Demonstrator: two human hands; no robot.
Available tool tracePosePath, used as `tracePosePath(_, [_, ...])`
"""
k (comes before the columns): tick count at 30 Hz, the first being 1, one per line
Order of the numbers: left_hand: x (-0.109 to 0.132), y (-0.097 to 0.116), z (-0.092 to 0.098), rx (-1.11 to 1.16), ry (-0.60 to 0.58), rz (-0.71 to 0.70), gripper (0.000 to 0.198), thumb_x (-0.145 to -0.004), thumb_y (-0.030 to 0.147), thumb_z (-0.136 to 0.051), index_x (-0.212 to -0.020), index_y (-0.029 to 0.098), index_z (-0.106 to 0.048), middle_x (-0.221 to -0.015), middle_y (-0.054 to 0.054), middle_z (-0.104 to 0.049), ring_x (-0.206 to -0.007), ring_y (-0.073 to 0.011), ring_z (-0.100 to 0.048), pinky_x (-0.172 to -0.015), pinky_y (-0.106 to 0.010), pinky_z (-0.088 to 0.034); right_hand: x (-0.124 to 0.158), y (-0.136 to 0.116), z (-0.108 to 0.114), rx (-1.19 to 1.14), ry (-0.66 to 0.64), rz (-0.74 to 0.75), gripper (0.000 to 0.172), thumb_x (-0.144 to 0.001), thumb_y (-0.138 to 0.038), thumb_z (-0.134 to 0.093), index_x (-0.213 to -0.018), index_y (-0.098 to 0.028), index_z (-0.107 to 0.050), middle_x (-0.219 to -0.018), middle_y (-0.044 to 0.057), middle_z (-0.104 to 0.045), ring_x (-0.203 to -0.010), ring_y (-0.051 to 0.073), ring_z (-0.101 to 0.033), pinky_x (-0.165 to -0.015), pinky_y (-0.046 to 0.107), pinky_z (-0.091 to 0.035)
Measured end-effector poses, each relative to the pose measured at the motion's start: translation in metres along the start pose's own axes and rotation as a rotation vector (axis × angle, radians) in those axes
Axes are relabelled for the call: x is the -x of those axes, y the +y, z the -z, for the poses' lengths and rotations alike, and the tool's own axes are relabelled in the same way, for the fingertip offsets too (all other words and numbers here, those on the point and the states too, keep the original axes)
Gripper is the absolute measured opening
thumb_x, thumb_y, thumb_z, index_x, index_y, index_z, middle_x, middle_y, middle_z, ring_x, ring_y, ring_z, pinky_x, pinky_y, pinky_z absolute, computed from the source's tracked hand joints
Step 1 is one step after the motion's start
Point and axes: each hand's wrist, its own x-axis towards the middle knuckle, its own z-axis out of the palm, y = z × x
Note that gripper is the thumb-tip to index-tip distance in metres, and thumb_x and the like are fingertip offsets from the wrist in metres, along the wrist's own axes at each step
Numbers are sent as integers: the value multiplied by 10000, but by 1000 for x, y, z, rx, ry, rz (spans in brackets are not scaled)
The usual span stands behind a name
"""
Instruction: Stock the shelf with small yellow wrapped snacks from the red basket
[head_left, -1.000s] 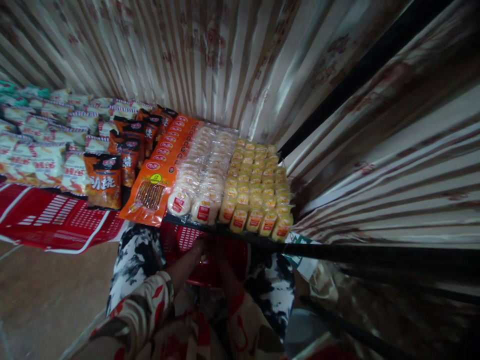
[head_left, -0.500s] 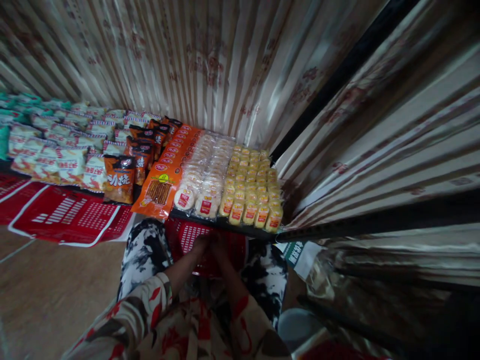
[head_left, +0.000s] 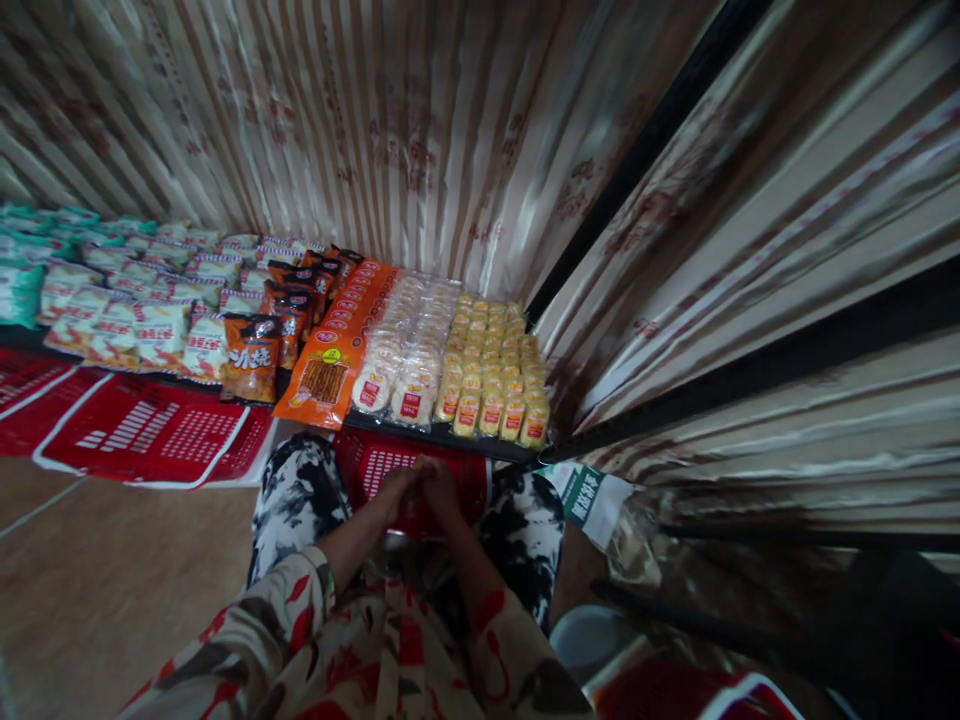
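My left hand (head_left: 396, 488) and my right hand (head_left: 439, 487) meet between my knees, fingers curled in and touching. It is too dim to make out what, if anything, they hold. Beneath them hangs a red bag with white print (head_left: 375, 470). Just beyond, on a dark shelf edge (head_left: 450, 437), stand rows of small yellow wrapped snacks (head_left: 491, 412), white round crackers in clear wrap (head_left: 410, 398) and a flat orange packet of brown sticks (head_left: 324, 380). Neither hand touches these rows.
Orange-black snack bags (head_left: 251, 358), white snack bags (head_left: 161, 335) and green bags (head_left: 21, 292) fill the left side. More red bags (head_left: 157, 430) hang below. Dark metal bars (head_left: 645, 150) and a pleated curtain (head_left: 450, 130) close off the back and right. A green-white packet (head_left: 592, 505) lies lower right.
The view has shifted slightly, so the snacks sit a little differently in it. My hands remain together between my knees and appear slightly higher in the picture.
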Motion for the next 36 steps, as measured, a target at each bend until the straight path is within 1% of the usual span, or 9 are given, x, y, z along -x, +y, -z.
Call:
tracePosePath(4, [8, 5, 3, 13, 10, 8, 299, -888, 353, -540, -1095, 138, -566, -1026, -60, -606, -841, -144, -604, -718, -324, -532, 4, -3, 3, 22, -3, 12, 266, -914, -362, -540, -1072, -157, -601, -1083, 65, -625, -962, 179, -607, -876, 402, -494])
tracePosePath(9, [24, 14, 2, 44, 23, -1, 295, -892, 350, -535, -1095, 137, -564, -1014, -57, -609, -823, -137, -605, -701, -311, -534, 7, -4, 4, 60, -11, 32, 252, -918, -345, -536, -1060, -147, -603, -1038, 56, -638, -926, 171, -618, -863, 395, -500])
tracePosePath(12, [33, 18, 1, 51, 24, 2, 287, -895, 348, -531, -1082, 134, -567, -993, -53, -612, -799, -130, -605, -681, -298, -534, 8, -7, 6, 98, -5, 44, 247, -914, -345, -541, -1054, -152, -607, -1046, 57, -636, -919, 169, -616, -858, 390, -500])
tracePosePath(15, [39, 21, 3, 44, 22, 11, 277, -897, 347, -528, -1066, 132, -570, -960, -45, -614, -762, -117, -601, -651, -278, -529, 10, -11, 11, 141, 10, 67, 229, -908, -333, -548, -1044, -162, -618, -1072, 61, -630, -957, 176, -603, -895, 406, -479])
tracePosePath(19, [43, 28, 8, 15, -3, 42, 288, -899, 359, -523, -1067, 131, -571, -965, -48, -615, -771, -121, -601, -659, -284, -528, 14, -19, 19, 186, 19, 115, 202, -889, -282, -571, -1042, -164, -629, -1117, 69, -615, -1042, 195, -571, -956, 431, -436])
tracePosePath(24, [43, 37, 15, -44, -25, 78, 290, -904, 376, -510, -1038, 127, -576, -913, -36, -614, -712, -104, -587, -614, -258, -515, 18, -27, 25, 203, 1, 155, 235, -848, -209, -589, -1071, -152, -635, -1163, 83, -599, -1099, 199, -546, -989, 417, -410])
tracePosePath(27, [42, 40, 17, -82, -33, 79, 295, -905, 386, -505, -1024, 127, -578, -888, -30, -610, -684, -96, -576, -595, -247, -505, 18, -29, 28, 203, -11, 138, 254, -829, -198, -594, -1075, -161, -642, -1125, 79, -626, -1052, 196, -574, -967, 405, -426])
tracePosePath(31, [42, 41, 16, -117, -32, 65, 309, -905, 401, -499, -1032, 129, -577, -901, -34, -610, -699, -101, -579, -612, -258, -508, 20, -29, 31, 178, -29, 89, 255, -828, -229, -606, -1078, -182, -634, -1025, 59, -663, -891, 175, -623, -892, 392, -470])
tracePosePath(36, [42, 42, 15, -155, -20, 51, 314, -907, 413, -493, -1001, 126, -580, -849, -21, -605, -650, -87, -563, -574, -238, -494, 23, -24, 32, 66, -45, 45, 231, -845, -295, -620, -1036, -165, -622, -979, 48, -666, -884, 169, -633, -879, 396, -492])
